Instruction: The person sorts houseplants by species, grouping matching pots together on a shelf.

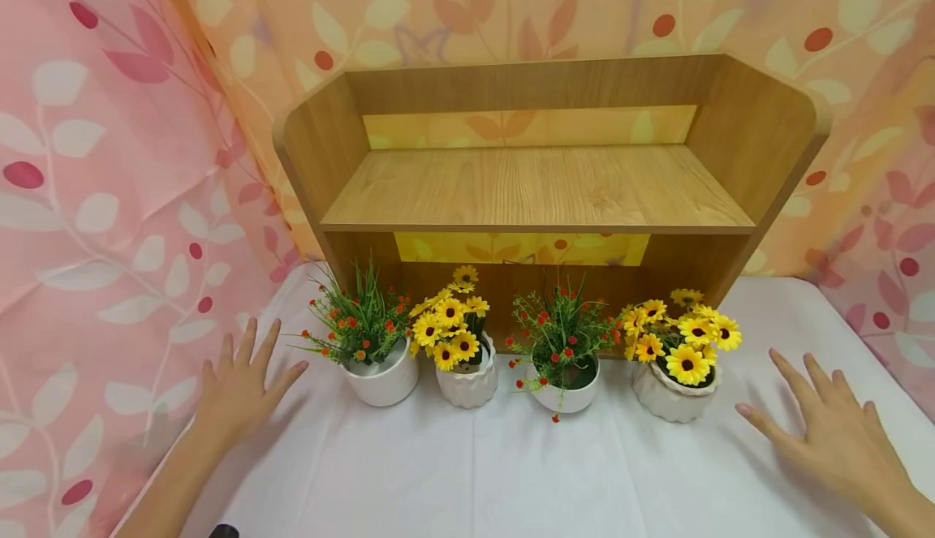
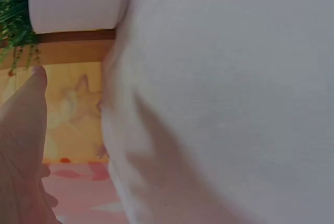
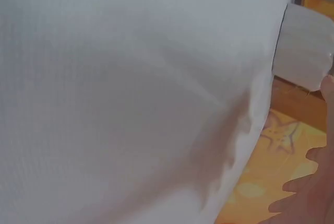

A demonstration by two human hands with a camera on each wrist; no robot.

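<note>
Fingers spread, my left hand [image 1: 241,384] is at the left, apart from the nearest potted plant [image 1: 380,376], which has grassy leaves and small red flowers in a smooth white pot. To its right stands a yellow sunflower plant [image 1: 449,331] in a wavy-rimmed white pot. Then comes another red-flowered plant [image 1: 566,343] in a smooth white pot. Last in the row is a second sunflower plant [image 1: 679,343] in a wavy pale pot [image 3: 305,46]. My right hand [image 1: 840,432], also spread and holding nothing, is to the right of that pot without touching it.
Behind the pots stands a two-tier wooden shelf [image 1: 540,185] with raised sides. A white cloth [image 1: 467,473] covers the table. Floral curtains [image 1: 109,197] hang at the back and sides. A small black object [image 1: 223,531] shows at the bottom left edge.
</note>
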